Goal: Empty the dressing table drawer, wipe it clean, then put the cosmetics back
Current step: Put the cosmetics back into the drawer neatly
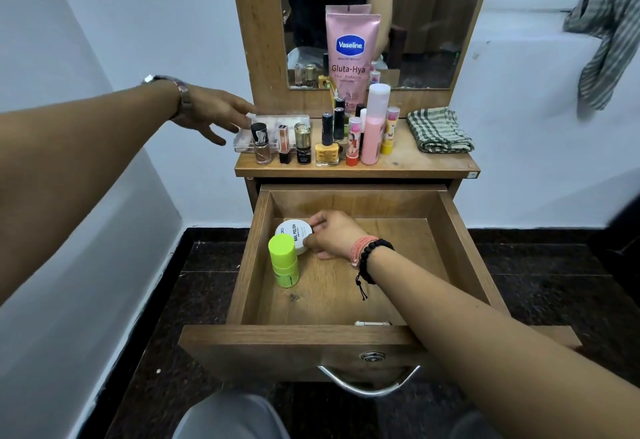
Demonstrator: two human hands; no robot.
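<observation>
The wooden drawer (450, 230) is pulled out below the dressing table top (415, 161). Inside it, at the back left, a white round nail polish remover jar (292, 230) sits behind an upright lime green stick container (284, 258). My right hand (332, 234) reaches into the drawer and pinches the white jar by its rim. My left hand (211, 116) is stretched out with spread fingers, touching a clear plastic box (273, 127) at the table top's left end. Several cosmetics stand on the top: a pink Vaseline tube (351, 57), a yellow nail polish (326, 151), a pink spray bottle (375, 127).
A folded green checked cloth (438, 132) lies on the right of the table top. A mirror (426, 23) stands behind the cosmetics. Another checked cloth (613, 40) hangs at the far right. White walls flank the table; the floor (207, 265) is dark stone. My knee (228, 418) is below the drawer front.
</observation>
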